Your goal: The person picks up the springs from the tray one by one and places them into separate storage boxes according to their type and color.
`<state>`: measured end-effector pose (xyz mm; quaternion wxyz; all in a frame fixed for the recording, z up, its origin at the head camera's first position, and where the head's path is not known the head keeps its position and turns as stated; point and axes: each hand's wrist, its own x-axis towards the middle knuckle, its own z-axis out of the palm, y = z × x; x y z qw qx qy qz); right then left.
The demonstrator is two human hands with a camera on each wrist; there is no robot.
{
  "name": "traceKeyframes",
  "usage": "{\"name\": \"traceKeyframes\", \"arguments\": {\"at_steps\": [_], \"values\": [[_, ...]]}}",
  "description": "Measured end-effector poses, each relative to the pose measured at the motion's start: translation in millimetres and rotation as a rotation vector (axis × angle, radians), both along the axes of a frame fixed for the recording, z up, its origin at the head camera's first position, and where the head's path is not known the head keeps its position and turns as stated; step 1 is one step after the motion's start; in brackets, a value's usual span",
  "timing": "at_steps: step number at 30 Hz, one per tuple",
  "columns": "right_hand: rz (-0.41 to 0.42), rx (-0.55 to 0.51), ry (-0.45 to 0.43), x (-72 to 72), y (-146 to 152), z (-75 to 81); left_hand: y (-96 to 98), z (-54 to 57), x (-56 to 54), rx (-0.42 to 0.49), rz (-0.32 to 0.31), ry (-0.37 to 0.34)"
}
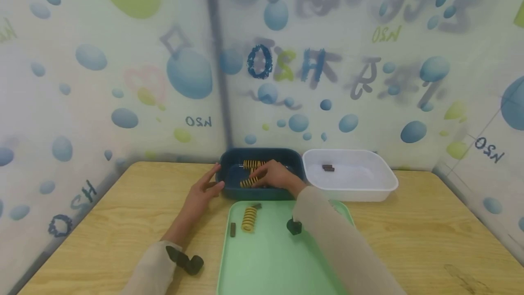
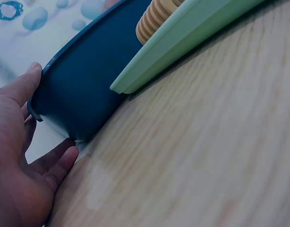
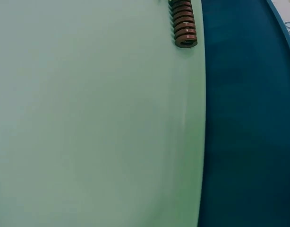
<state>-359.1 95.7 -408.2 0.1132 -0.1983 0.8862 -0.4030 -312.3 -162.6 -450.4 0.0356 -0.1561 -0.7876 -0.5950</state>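
A dark blue bin (image 1: 262,193) stands at the back of the table with several yellow coil springs (image 1: 254,164) in it. My left hand (image 1: 201,195) is at its left end, fingers fairly straight, touching the rim and outer wall; the left wrist view shows this hand (image 2: 17,146) spread around the bin's end (image 2: 83,80). My right hand (image 1: 277,175) reaches into the bin, thumb and forefinger curled at the right end of one yellow spring (image 1: 247,183), which they appear to pinch. The right wrist view does not show that hand.
In front of the bin lies a green tray (image 1: 270,258) bearing a large yellow spring (image 1: 248,220) and small brown springs (image 1: 233,230), one seen close up as a brown spring (image 3: 185,26). A white bin (image 1: 356,176) on the right holds small brown springs (image 1: 328,168).
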Motion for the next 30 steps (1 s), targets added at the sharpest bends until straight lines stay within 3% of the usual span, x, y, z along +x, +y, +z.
{"name": "traceKeyframes", "arguments": {"at_steps": [14,30], "values": [[-0.060,0.030,0.007,0.4,-2.4,0.6,-0.5,-0.7,-0.7,0.002,-0.006,0.006],[-0.090,-0.035,-0.010,-2.7,-1.7,-0.7,-0.2,1.7,0.1,-0.013,-0.002,-0.011]]}}
